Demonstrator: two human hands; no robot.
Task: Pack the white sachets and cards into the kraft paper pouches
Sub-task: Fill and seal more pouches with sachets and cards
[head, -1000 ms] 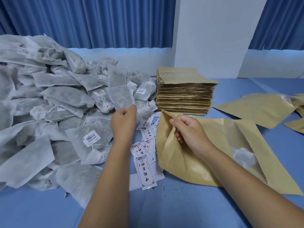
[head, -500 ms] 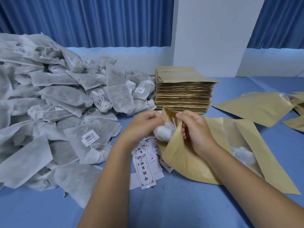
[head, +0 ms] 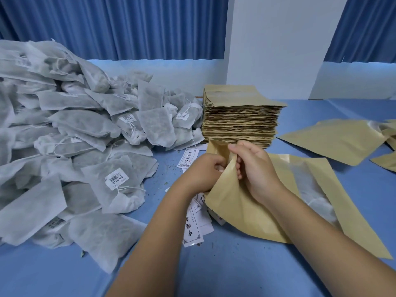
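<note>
A kraft paper pouch (head: 240, 213) lies on the blue table in front of me with its mouth lifted. My right hand (head: 255, 168) pinches the upper lip of that mouth and holds it up. At the opening, my left hand (head: 203, 174) has its curled fingers tucked inside round a white sachet that is almost wholly hidden. Another white sachet (head: 319, 204) shows through the pouch's clear window. Printed cards (head: 190, 228) lie fanned under my left wrist, and one card (head: 188, 158) lies apart behind it.
A big heap of white sachets (head: 85, 129) fills the left side of the table. A tall stack of flat kraft pouches (head: 240, 123) stands just behind my hands. Further kraft pouches (head: 334, 140) lie at the right edge. Blue curtains and a white panel close the back.
My left hand took a sachet from the heap, carried it right and pushed it into the pouch mouth. My right hand has kept its pinch on the pouch lip.
</note>
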